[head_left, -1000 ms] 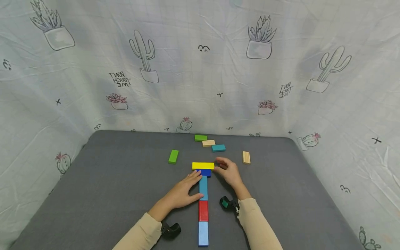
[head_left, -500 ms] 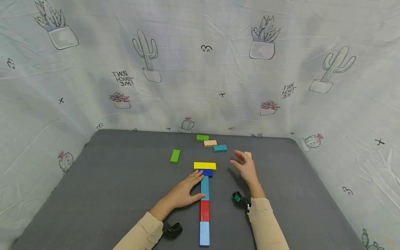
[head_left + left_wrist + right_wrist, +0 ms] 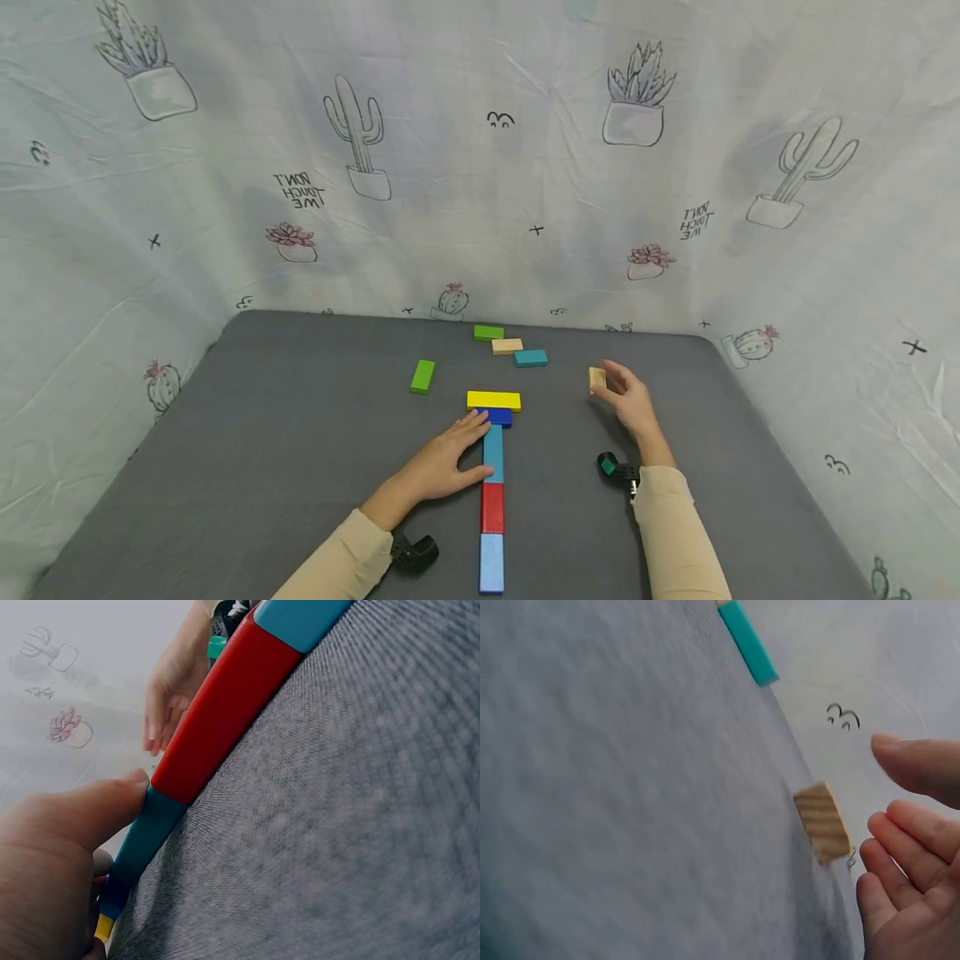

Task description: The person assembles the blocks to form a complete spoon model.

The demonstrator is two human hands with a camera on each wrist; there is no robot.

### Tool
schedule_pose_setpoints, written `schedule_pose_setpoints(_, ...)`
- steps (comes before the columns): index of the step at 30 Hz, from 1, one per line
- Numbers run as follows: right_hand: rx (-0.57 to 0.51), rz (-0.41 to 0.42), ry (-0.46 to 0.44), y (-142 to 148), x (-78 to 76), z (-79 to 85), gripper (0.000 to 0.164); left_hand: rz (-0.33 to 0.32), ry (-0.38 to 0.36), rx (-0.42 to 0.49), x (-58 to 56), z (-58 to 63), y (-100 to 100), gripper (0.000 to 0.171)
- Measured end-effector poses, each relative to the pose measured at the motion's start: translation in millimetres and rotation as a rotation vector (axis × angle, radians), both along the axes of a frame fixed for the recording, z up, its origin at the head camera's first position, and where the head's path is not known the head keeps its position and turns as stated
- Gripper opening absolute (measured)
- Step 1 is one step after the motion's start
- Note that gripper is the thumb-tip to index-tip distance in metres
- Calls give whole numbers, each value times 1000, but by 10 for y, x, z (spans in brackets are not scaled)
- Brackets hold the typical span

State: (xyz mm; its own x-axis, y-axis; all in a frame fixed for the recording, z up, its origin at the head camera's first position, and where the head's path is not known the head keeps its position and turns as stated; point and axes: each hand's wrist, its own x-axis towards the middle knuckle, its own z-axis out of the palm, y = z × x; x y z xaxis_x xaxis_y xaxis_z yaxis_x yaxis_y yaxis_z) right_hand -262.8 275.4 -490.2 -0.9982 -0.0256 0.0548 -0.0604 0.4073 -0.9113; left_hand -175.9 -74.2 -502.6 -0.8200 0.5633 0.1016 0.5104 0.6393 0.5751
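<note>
A line of blocks runs up the middle of the grey table: light blue (image 3: 492,563), red (image 3: 492,508), teal-blue (image 3: 493,454). Crosswise at its far end lie a dark blue block (image 3: 501,418) and a yellow block (image 3: 493,401). My left hand (image 3: 435,468) rests at the line's left side, fingers spread near the dark blue block. In the left wrist view its thumb (image 3: 112,802) is by the seam of the red and teal-blue blocks. My right hand (image 3: 633,408) is beside a striped wooden block (image 3: 823,823), thumb and fingers apart, nothing between them.
Beyond the yellow block lie a teal block (image 3: 531,358), a pale wood block (image 3: 507,346) and a green block (image 3: 488,332). Another green block (image 3: 422,377) lies to the left. A patterned cloth (image 3: 480,183) hangs behind the table (image 3: 262,433).
My right hand has left the yellow block's right end and moved right, to the striped wooden block. The left hand has kept its place on the line of blocks.
</note>
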Motion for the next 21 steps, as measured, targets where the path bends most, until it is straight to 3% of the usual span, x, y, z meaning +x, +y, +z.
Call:
schedule_pose_setpoints(6, 36, 37, -78, 123, -69, -44, 73, 0, -16, -10, 11, -4, 5, 73)
schedule_pose_setpoints(11, 124, 132, -148, 191, -157, 17, 80, -4, -11, 14, -2, -7, -3, 73)
schedule_pose_setpoints(15, 174, 184, -190, 231, -200, 45, 79, -6, -7, 34, -9, -9, -11, 72)
schedule_pose_setpoints(21, 182, 189, -203, 256, -201, 51, 74, -11, -1, 36, -20, -20, -9, 73)
